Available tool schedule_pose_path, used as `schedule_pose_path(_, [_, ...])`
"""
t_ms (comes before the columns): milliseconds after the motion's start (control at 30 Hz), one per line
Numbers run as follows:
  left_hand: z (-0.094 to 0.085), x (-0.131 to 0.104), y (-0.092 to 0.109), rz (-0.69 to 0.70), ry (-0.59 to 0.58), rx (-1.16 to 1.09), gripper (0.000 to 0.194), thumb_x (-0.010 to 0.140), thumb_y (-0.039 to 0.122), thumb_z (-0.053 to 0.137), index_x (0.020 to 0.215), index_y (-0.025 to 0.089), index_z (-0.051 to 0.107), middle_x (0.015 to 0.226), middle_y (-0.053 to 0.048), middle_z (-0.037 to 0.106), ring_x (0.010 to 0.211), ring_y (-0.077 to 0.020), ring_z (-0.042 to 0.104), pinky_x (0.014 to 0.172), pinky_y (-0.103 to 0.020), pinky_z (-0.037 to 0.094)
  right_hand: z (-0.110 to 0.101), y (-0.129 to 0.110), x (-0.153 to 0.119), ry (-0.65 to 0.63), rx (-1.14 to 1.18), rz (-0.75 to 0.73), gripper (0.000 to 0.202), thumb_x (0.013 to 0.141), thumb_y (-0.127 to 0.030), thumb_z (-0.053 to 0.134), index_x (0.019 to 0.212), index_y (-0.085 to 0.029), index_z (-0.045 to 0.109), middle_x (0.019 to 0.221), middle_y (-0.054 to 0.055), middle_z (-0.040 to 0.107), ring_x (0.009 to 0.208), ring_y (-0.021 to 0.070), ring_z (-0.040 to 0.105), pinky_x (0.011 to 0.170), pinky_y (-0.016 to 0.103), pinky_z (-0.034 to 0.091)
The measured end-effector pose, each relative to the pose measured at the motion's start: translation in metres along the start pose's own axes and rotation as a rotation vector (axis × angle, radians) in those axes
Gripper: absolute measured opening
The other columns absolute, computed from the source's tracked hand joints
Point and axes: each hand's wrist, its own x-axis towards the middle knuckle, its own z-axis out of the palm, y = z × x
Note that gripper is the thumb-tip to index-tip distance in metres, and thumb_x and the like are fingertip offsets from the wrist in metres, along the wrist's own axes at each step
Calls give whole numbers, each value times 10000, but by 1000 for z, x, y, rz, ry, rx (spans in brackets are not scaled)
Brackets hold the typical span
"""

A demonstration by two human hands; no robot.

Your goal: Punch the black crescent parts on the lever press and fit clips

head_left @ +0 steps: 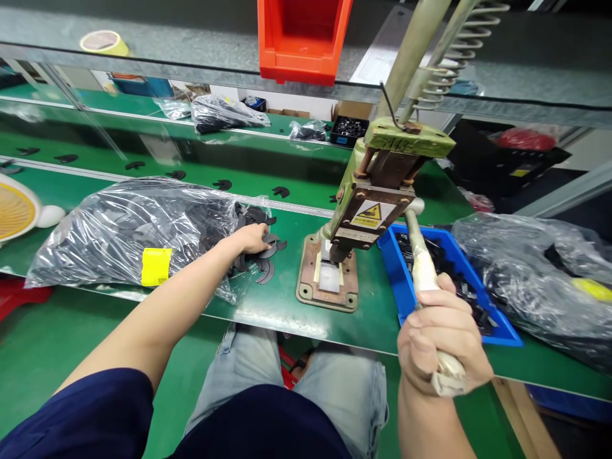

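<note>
My right hand (444,331) is wrapped round the tape-covered lever handle (423,268) of a green hand press (370,185). The press stands on a bolted base plate (329,299) with a small pale block (329,277) under its ram. My left hand (252,240) is at the mouth of a large clear plastic bag (143,223), its fingers closed on a black curved piece (270,239). More flat black curved pieces (264,271) spill from the bag around that hand. The fingertips are partly hidden.
A blue bin (497,325) of black parts stands right of the press, beside another filled plastic bag (535,268). Curved pieces (223,184) lie spaced along the green strip behind. An orange bin (303,70) and yellow tape roll (102,43) sit on the shelf above. A round fan (16,207) is at left.
</note>
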Motion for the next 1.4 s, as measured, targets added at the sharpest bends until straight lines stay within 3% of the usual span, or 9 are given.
schedule_pose_path(133, [-4, -3, 1, 45, -13, -68, 387, 904, 432, 653, 1223, 219, 702, 1119, -98, 784, 1032, -280, 737, 869, -310, 525, 0, -1, 0, -3, 7, -10, 222, 800, -204, 721, 627, -221, 583, 681, -30, 661, 803, 208, 703, 1045, 664, 553])
schedule_pose_path(233, [-9, -9, 3, 81, 56, -107, 314, 988, 401, 513, 1107, 219, 738, 1155, -96, 780, 1071, -270, 726, 902, -309, 514, 0, -1, 0, -16, 11, 6, 237, 822, -209, 723, 629, -223, 587, 686, -28, 663, 831, 206, 713, 1062, 646, 559])
schedule_pose_path(367, [-12, -19, 12, 51, 117, -289, 191, 944, 372, 612, 926, 199, 692, 984, -91, 792, 960, -255, 737, 825, -308, 530, -1, -1, -2, -9, 22, 16, 229, 827, -214, 728, 639, -233, 600, 690, -31, 664, 837, 201, 716, 1084, 624, 564])
schedule_pose_path(500, [-1, -32, 35, 23, -21, -870, 262, 855, 305, 790, 912, 191, 560, 772, -60, 751, 706, -192, 733, 642, -273, 554, -1, 0, -3, -12, 22, 16, 228, 838, -249, 722, 646, -235, 599, 690, -34, 659, 844, 201, 713, 1096, 627, 554])
schedule_pose_path(667, [20, -47, 80, 47, -245, -1380, 435, 773, 174, 888, 991, 184, 512, 736, -7, 712, 702, -187, 777, 687, -301, 644, -2, -1, -3, -26, -20, 13, 221, 852, -265, 710, 663, -242, 600, 685, -44, 653, 842, 201, 701, 1074, 641, 561])
schedule_pose_path(833, [27, -48, 118, -19, -313, -1421, 320, 902, 332, 795, 882, 185, 512, 658, -17, 691, 632, -209, 774, 581, -284, 638, -3, -2, -3, -36, 4, 18, 210, 834, -268, 717, 664, -248, 595, 689, -43, 649, 853, 207, 703, 1094, 632, 545])
schedule_pose_path(933, [31, -47, 130, -18, -269, -1399, 338, 899, 414, 800, 861, 160, 580, 632, -21, 690, 532, -134, 708, 515, -196, 573, -4, -1, -3, -36, 13, 14, 198, 829, -258, 712, 665, -251, 601, 682, -43, 645, 856, 206, 707, 1103, 613, 545])
schedule_pose_path(1033, [34, -47, 134, -4, -254, -1378, 335, 876, 393, 829, 859, 158, 591, 591, -6, 677, 477, -94, 649, 502, -172, 535, -4, 0, -4, -23, 6, 13, 190, 842, -288, 703, 676, -260, 615, 689, -46, 647, 861, 203, 708, 1106, 613, 545])
schedule_pose_path(1400, [31, -32, 146, 40, -326, -1116, 322, 922, 348, 778, 854, 187, 508, 539, -20, 673, 459, -127, 650, 481, -195, 509, -4, -4, -4, -42, -30, 46, 205, 859, -308, 693, 679, -280, 598, 680, -49, 635, 865, 203, 713, 1132, 609, 541])
